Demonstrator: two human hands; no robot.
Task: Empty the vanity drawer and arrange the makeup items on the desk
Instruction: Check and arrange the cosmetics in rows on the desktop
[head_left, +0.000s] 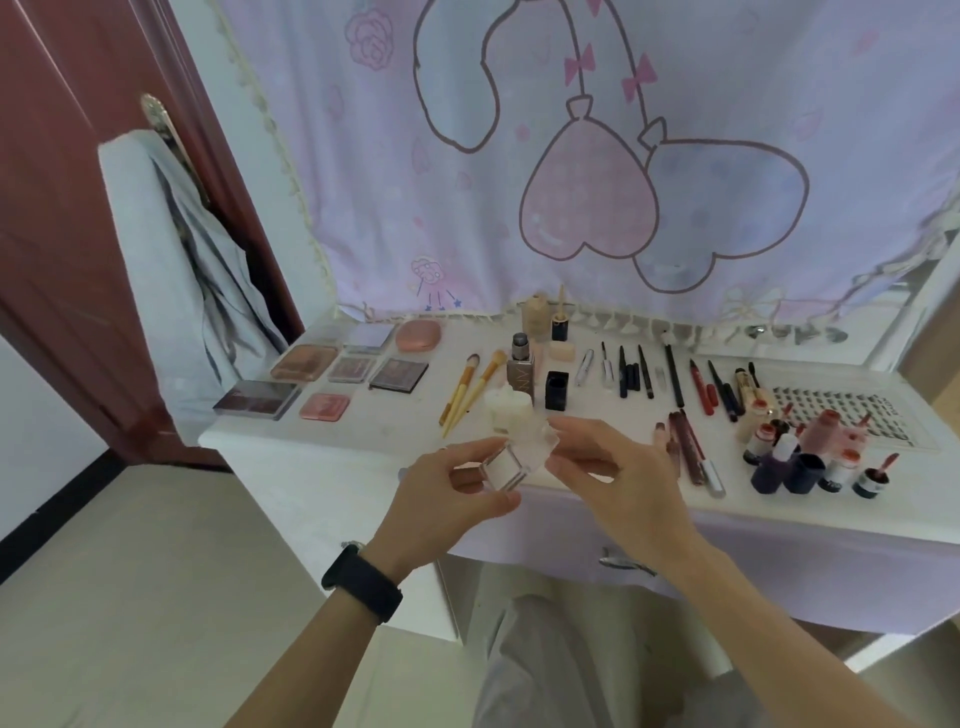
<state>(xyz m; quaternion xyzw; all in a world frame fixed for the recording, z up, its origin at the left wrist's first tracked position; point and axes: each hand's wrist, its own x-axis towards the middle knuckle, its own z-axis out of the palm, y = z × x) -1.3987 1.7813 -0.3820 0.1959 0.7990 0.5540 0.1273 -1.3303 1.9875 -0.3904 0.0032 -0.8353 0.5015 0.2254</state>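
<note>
Both hands hold one small clear compact (506, 465) above the front edge of the desk (363, 436). Left hand (452, 499): thumb and fingers pinch the base. Right hand (618, 467): fingertips grip its clear upper part; cannot tell if that part is a raised lid. Black wristband (362, 583) on left wrist.

On desk: palettes (304, 361) at left, two brushes (470, 387) centre, row of pencils (675, 374) right of centre, lip bottles (810, 457) clustered far right. Drawer handle (623, 564) shows below desk edge.

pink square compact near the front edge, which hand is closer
Left. The left hand holds the clear case right of the compact; the right hand pinches it farther right.
</note>
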